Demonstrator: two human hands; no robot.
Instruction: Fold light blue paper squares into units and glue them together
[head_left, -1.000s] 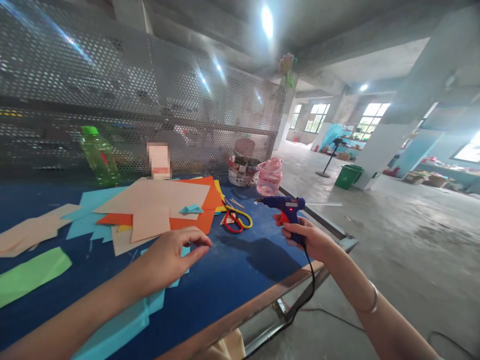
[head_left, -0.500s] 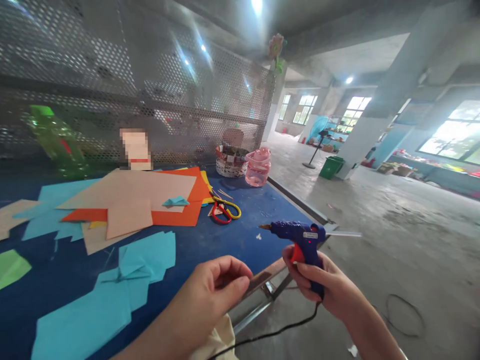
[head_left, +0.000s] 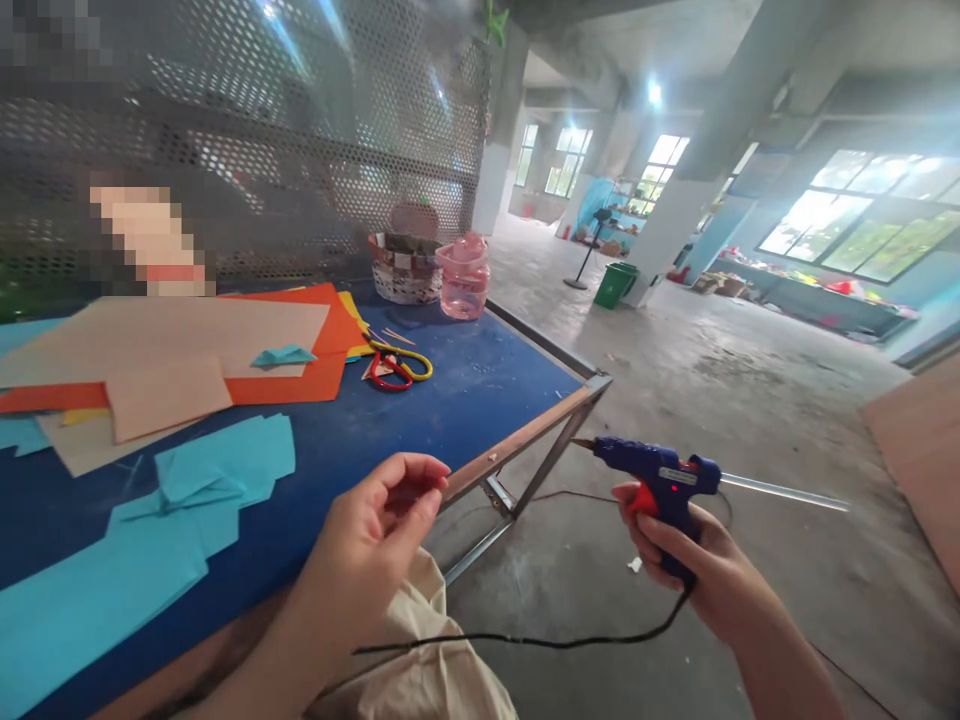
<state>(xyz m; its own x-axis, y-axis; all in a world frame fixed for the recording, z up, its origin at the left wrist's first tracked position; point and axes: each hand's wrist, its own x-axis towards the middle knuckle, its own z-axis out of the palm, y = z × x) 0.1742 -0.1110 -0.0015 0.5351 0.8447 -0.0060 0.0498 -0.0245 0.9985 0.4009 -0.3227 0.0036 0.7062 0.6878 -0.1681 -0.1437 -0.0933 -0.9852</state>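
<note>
The left forearm enters at the bottom edge, left of centre, and slants up and right. The left hand sits just below the centre of the frame, its fingers curled and the thumb tip close to the index fingertip. The right forearm rises leftward from the lower right. The right hand, right of centre, is wrapped in a grip, index finger bent forward.

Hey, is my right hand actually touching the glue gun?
Touching. The head view shows the right hand closed around the handle of the glue gun, with no gap between them.
</note>
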